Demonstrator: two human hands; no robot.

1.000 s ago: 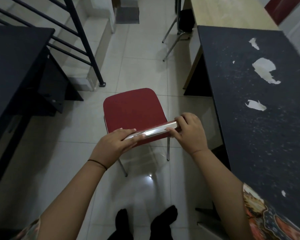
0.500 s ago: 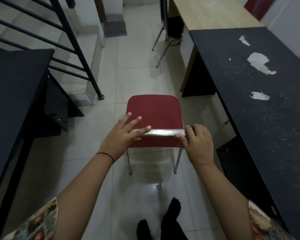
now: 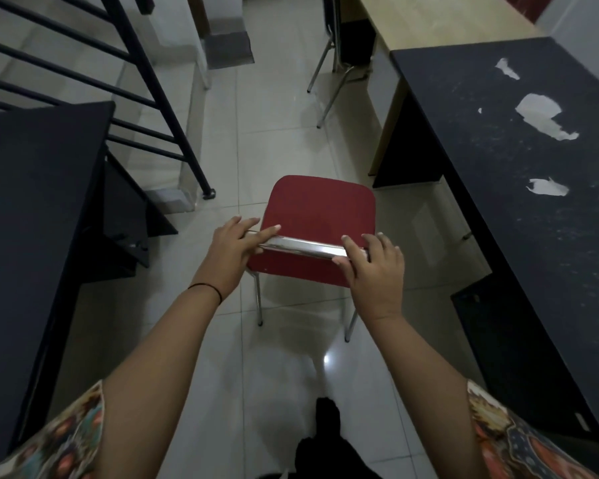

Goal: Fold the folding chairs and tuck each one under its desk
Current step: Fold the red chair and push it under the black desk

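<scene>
A red folding chair point(image 3: 322, 209) stands unfolded on the tiled floor in the aisle, seat flat, with a chrome bar point(image 3: 301, 248) along the top of its back. My left hand point(image 3: 234, 252) rests on the bar's left end with its fingers straight. My right hand point(image 3: 374, 274) grips the bar's right end, fingers over the top and thumb on the near side. To the right stands a black desk point(image 3: 533, 202) with peeled white patches, and a second black desk point(image 3: 32, 202) is on the left.
A light wooden desk point(image 3: 429, 19) stands beyond the right black desk, and chrome legs of another chair point(image 3: 329, 67) show beside it. A black stair railing point(image 3: 153, 81) and steps lie at the far left. My feet are at the bottom edge.
The chair has swung square to me and sits more to the right in the aisle. My left hand's fingers have straightened on the bar. My right hand has kept its hold.
</scene>
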